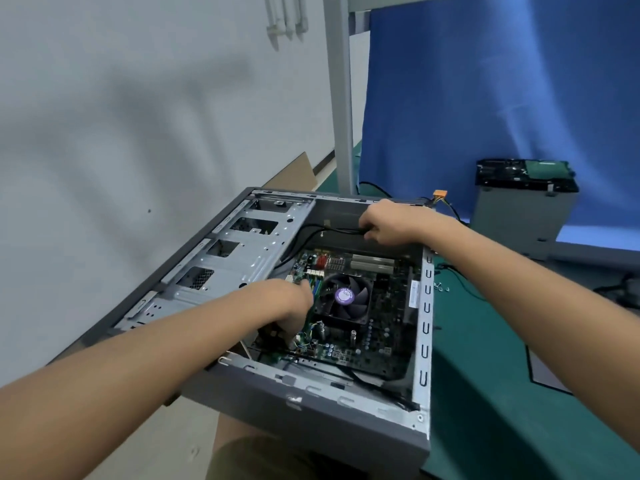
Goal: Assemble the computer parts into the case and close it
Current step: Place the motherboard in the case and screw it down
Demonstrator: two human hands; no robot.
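The open case lies on the green table. The right hand has its fingers gripping a black cable at the far wall. The left hand dips beside the fan; I cannot tell its fingers' hold. A grey box stands beyond.

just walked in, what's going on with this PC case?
A person is working inside the open case, which lies on its side on the green mat. The motherboard and its CPU fan are in place. The right hand grips a black cable near the far wall. The left hand reaches down to the board beside the fan; what its fingers hold is hidden. A grey metal box stands outside the case, and loose screws lie on the mat.
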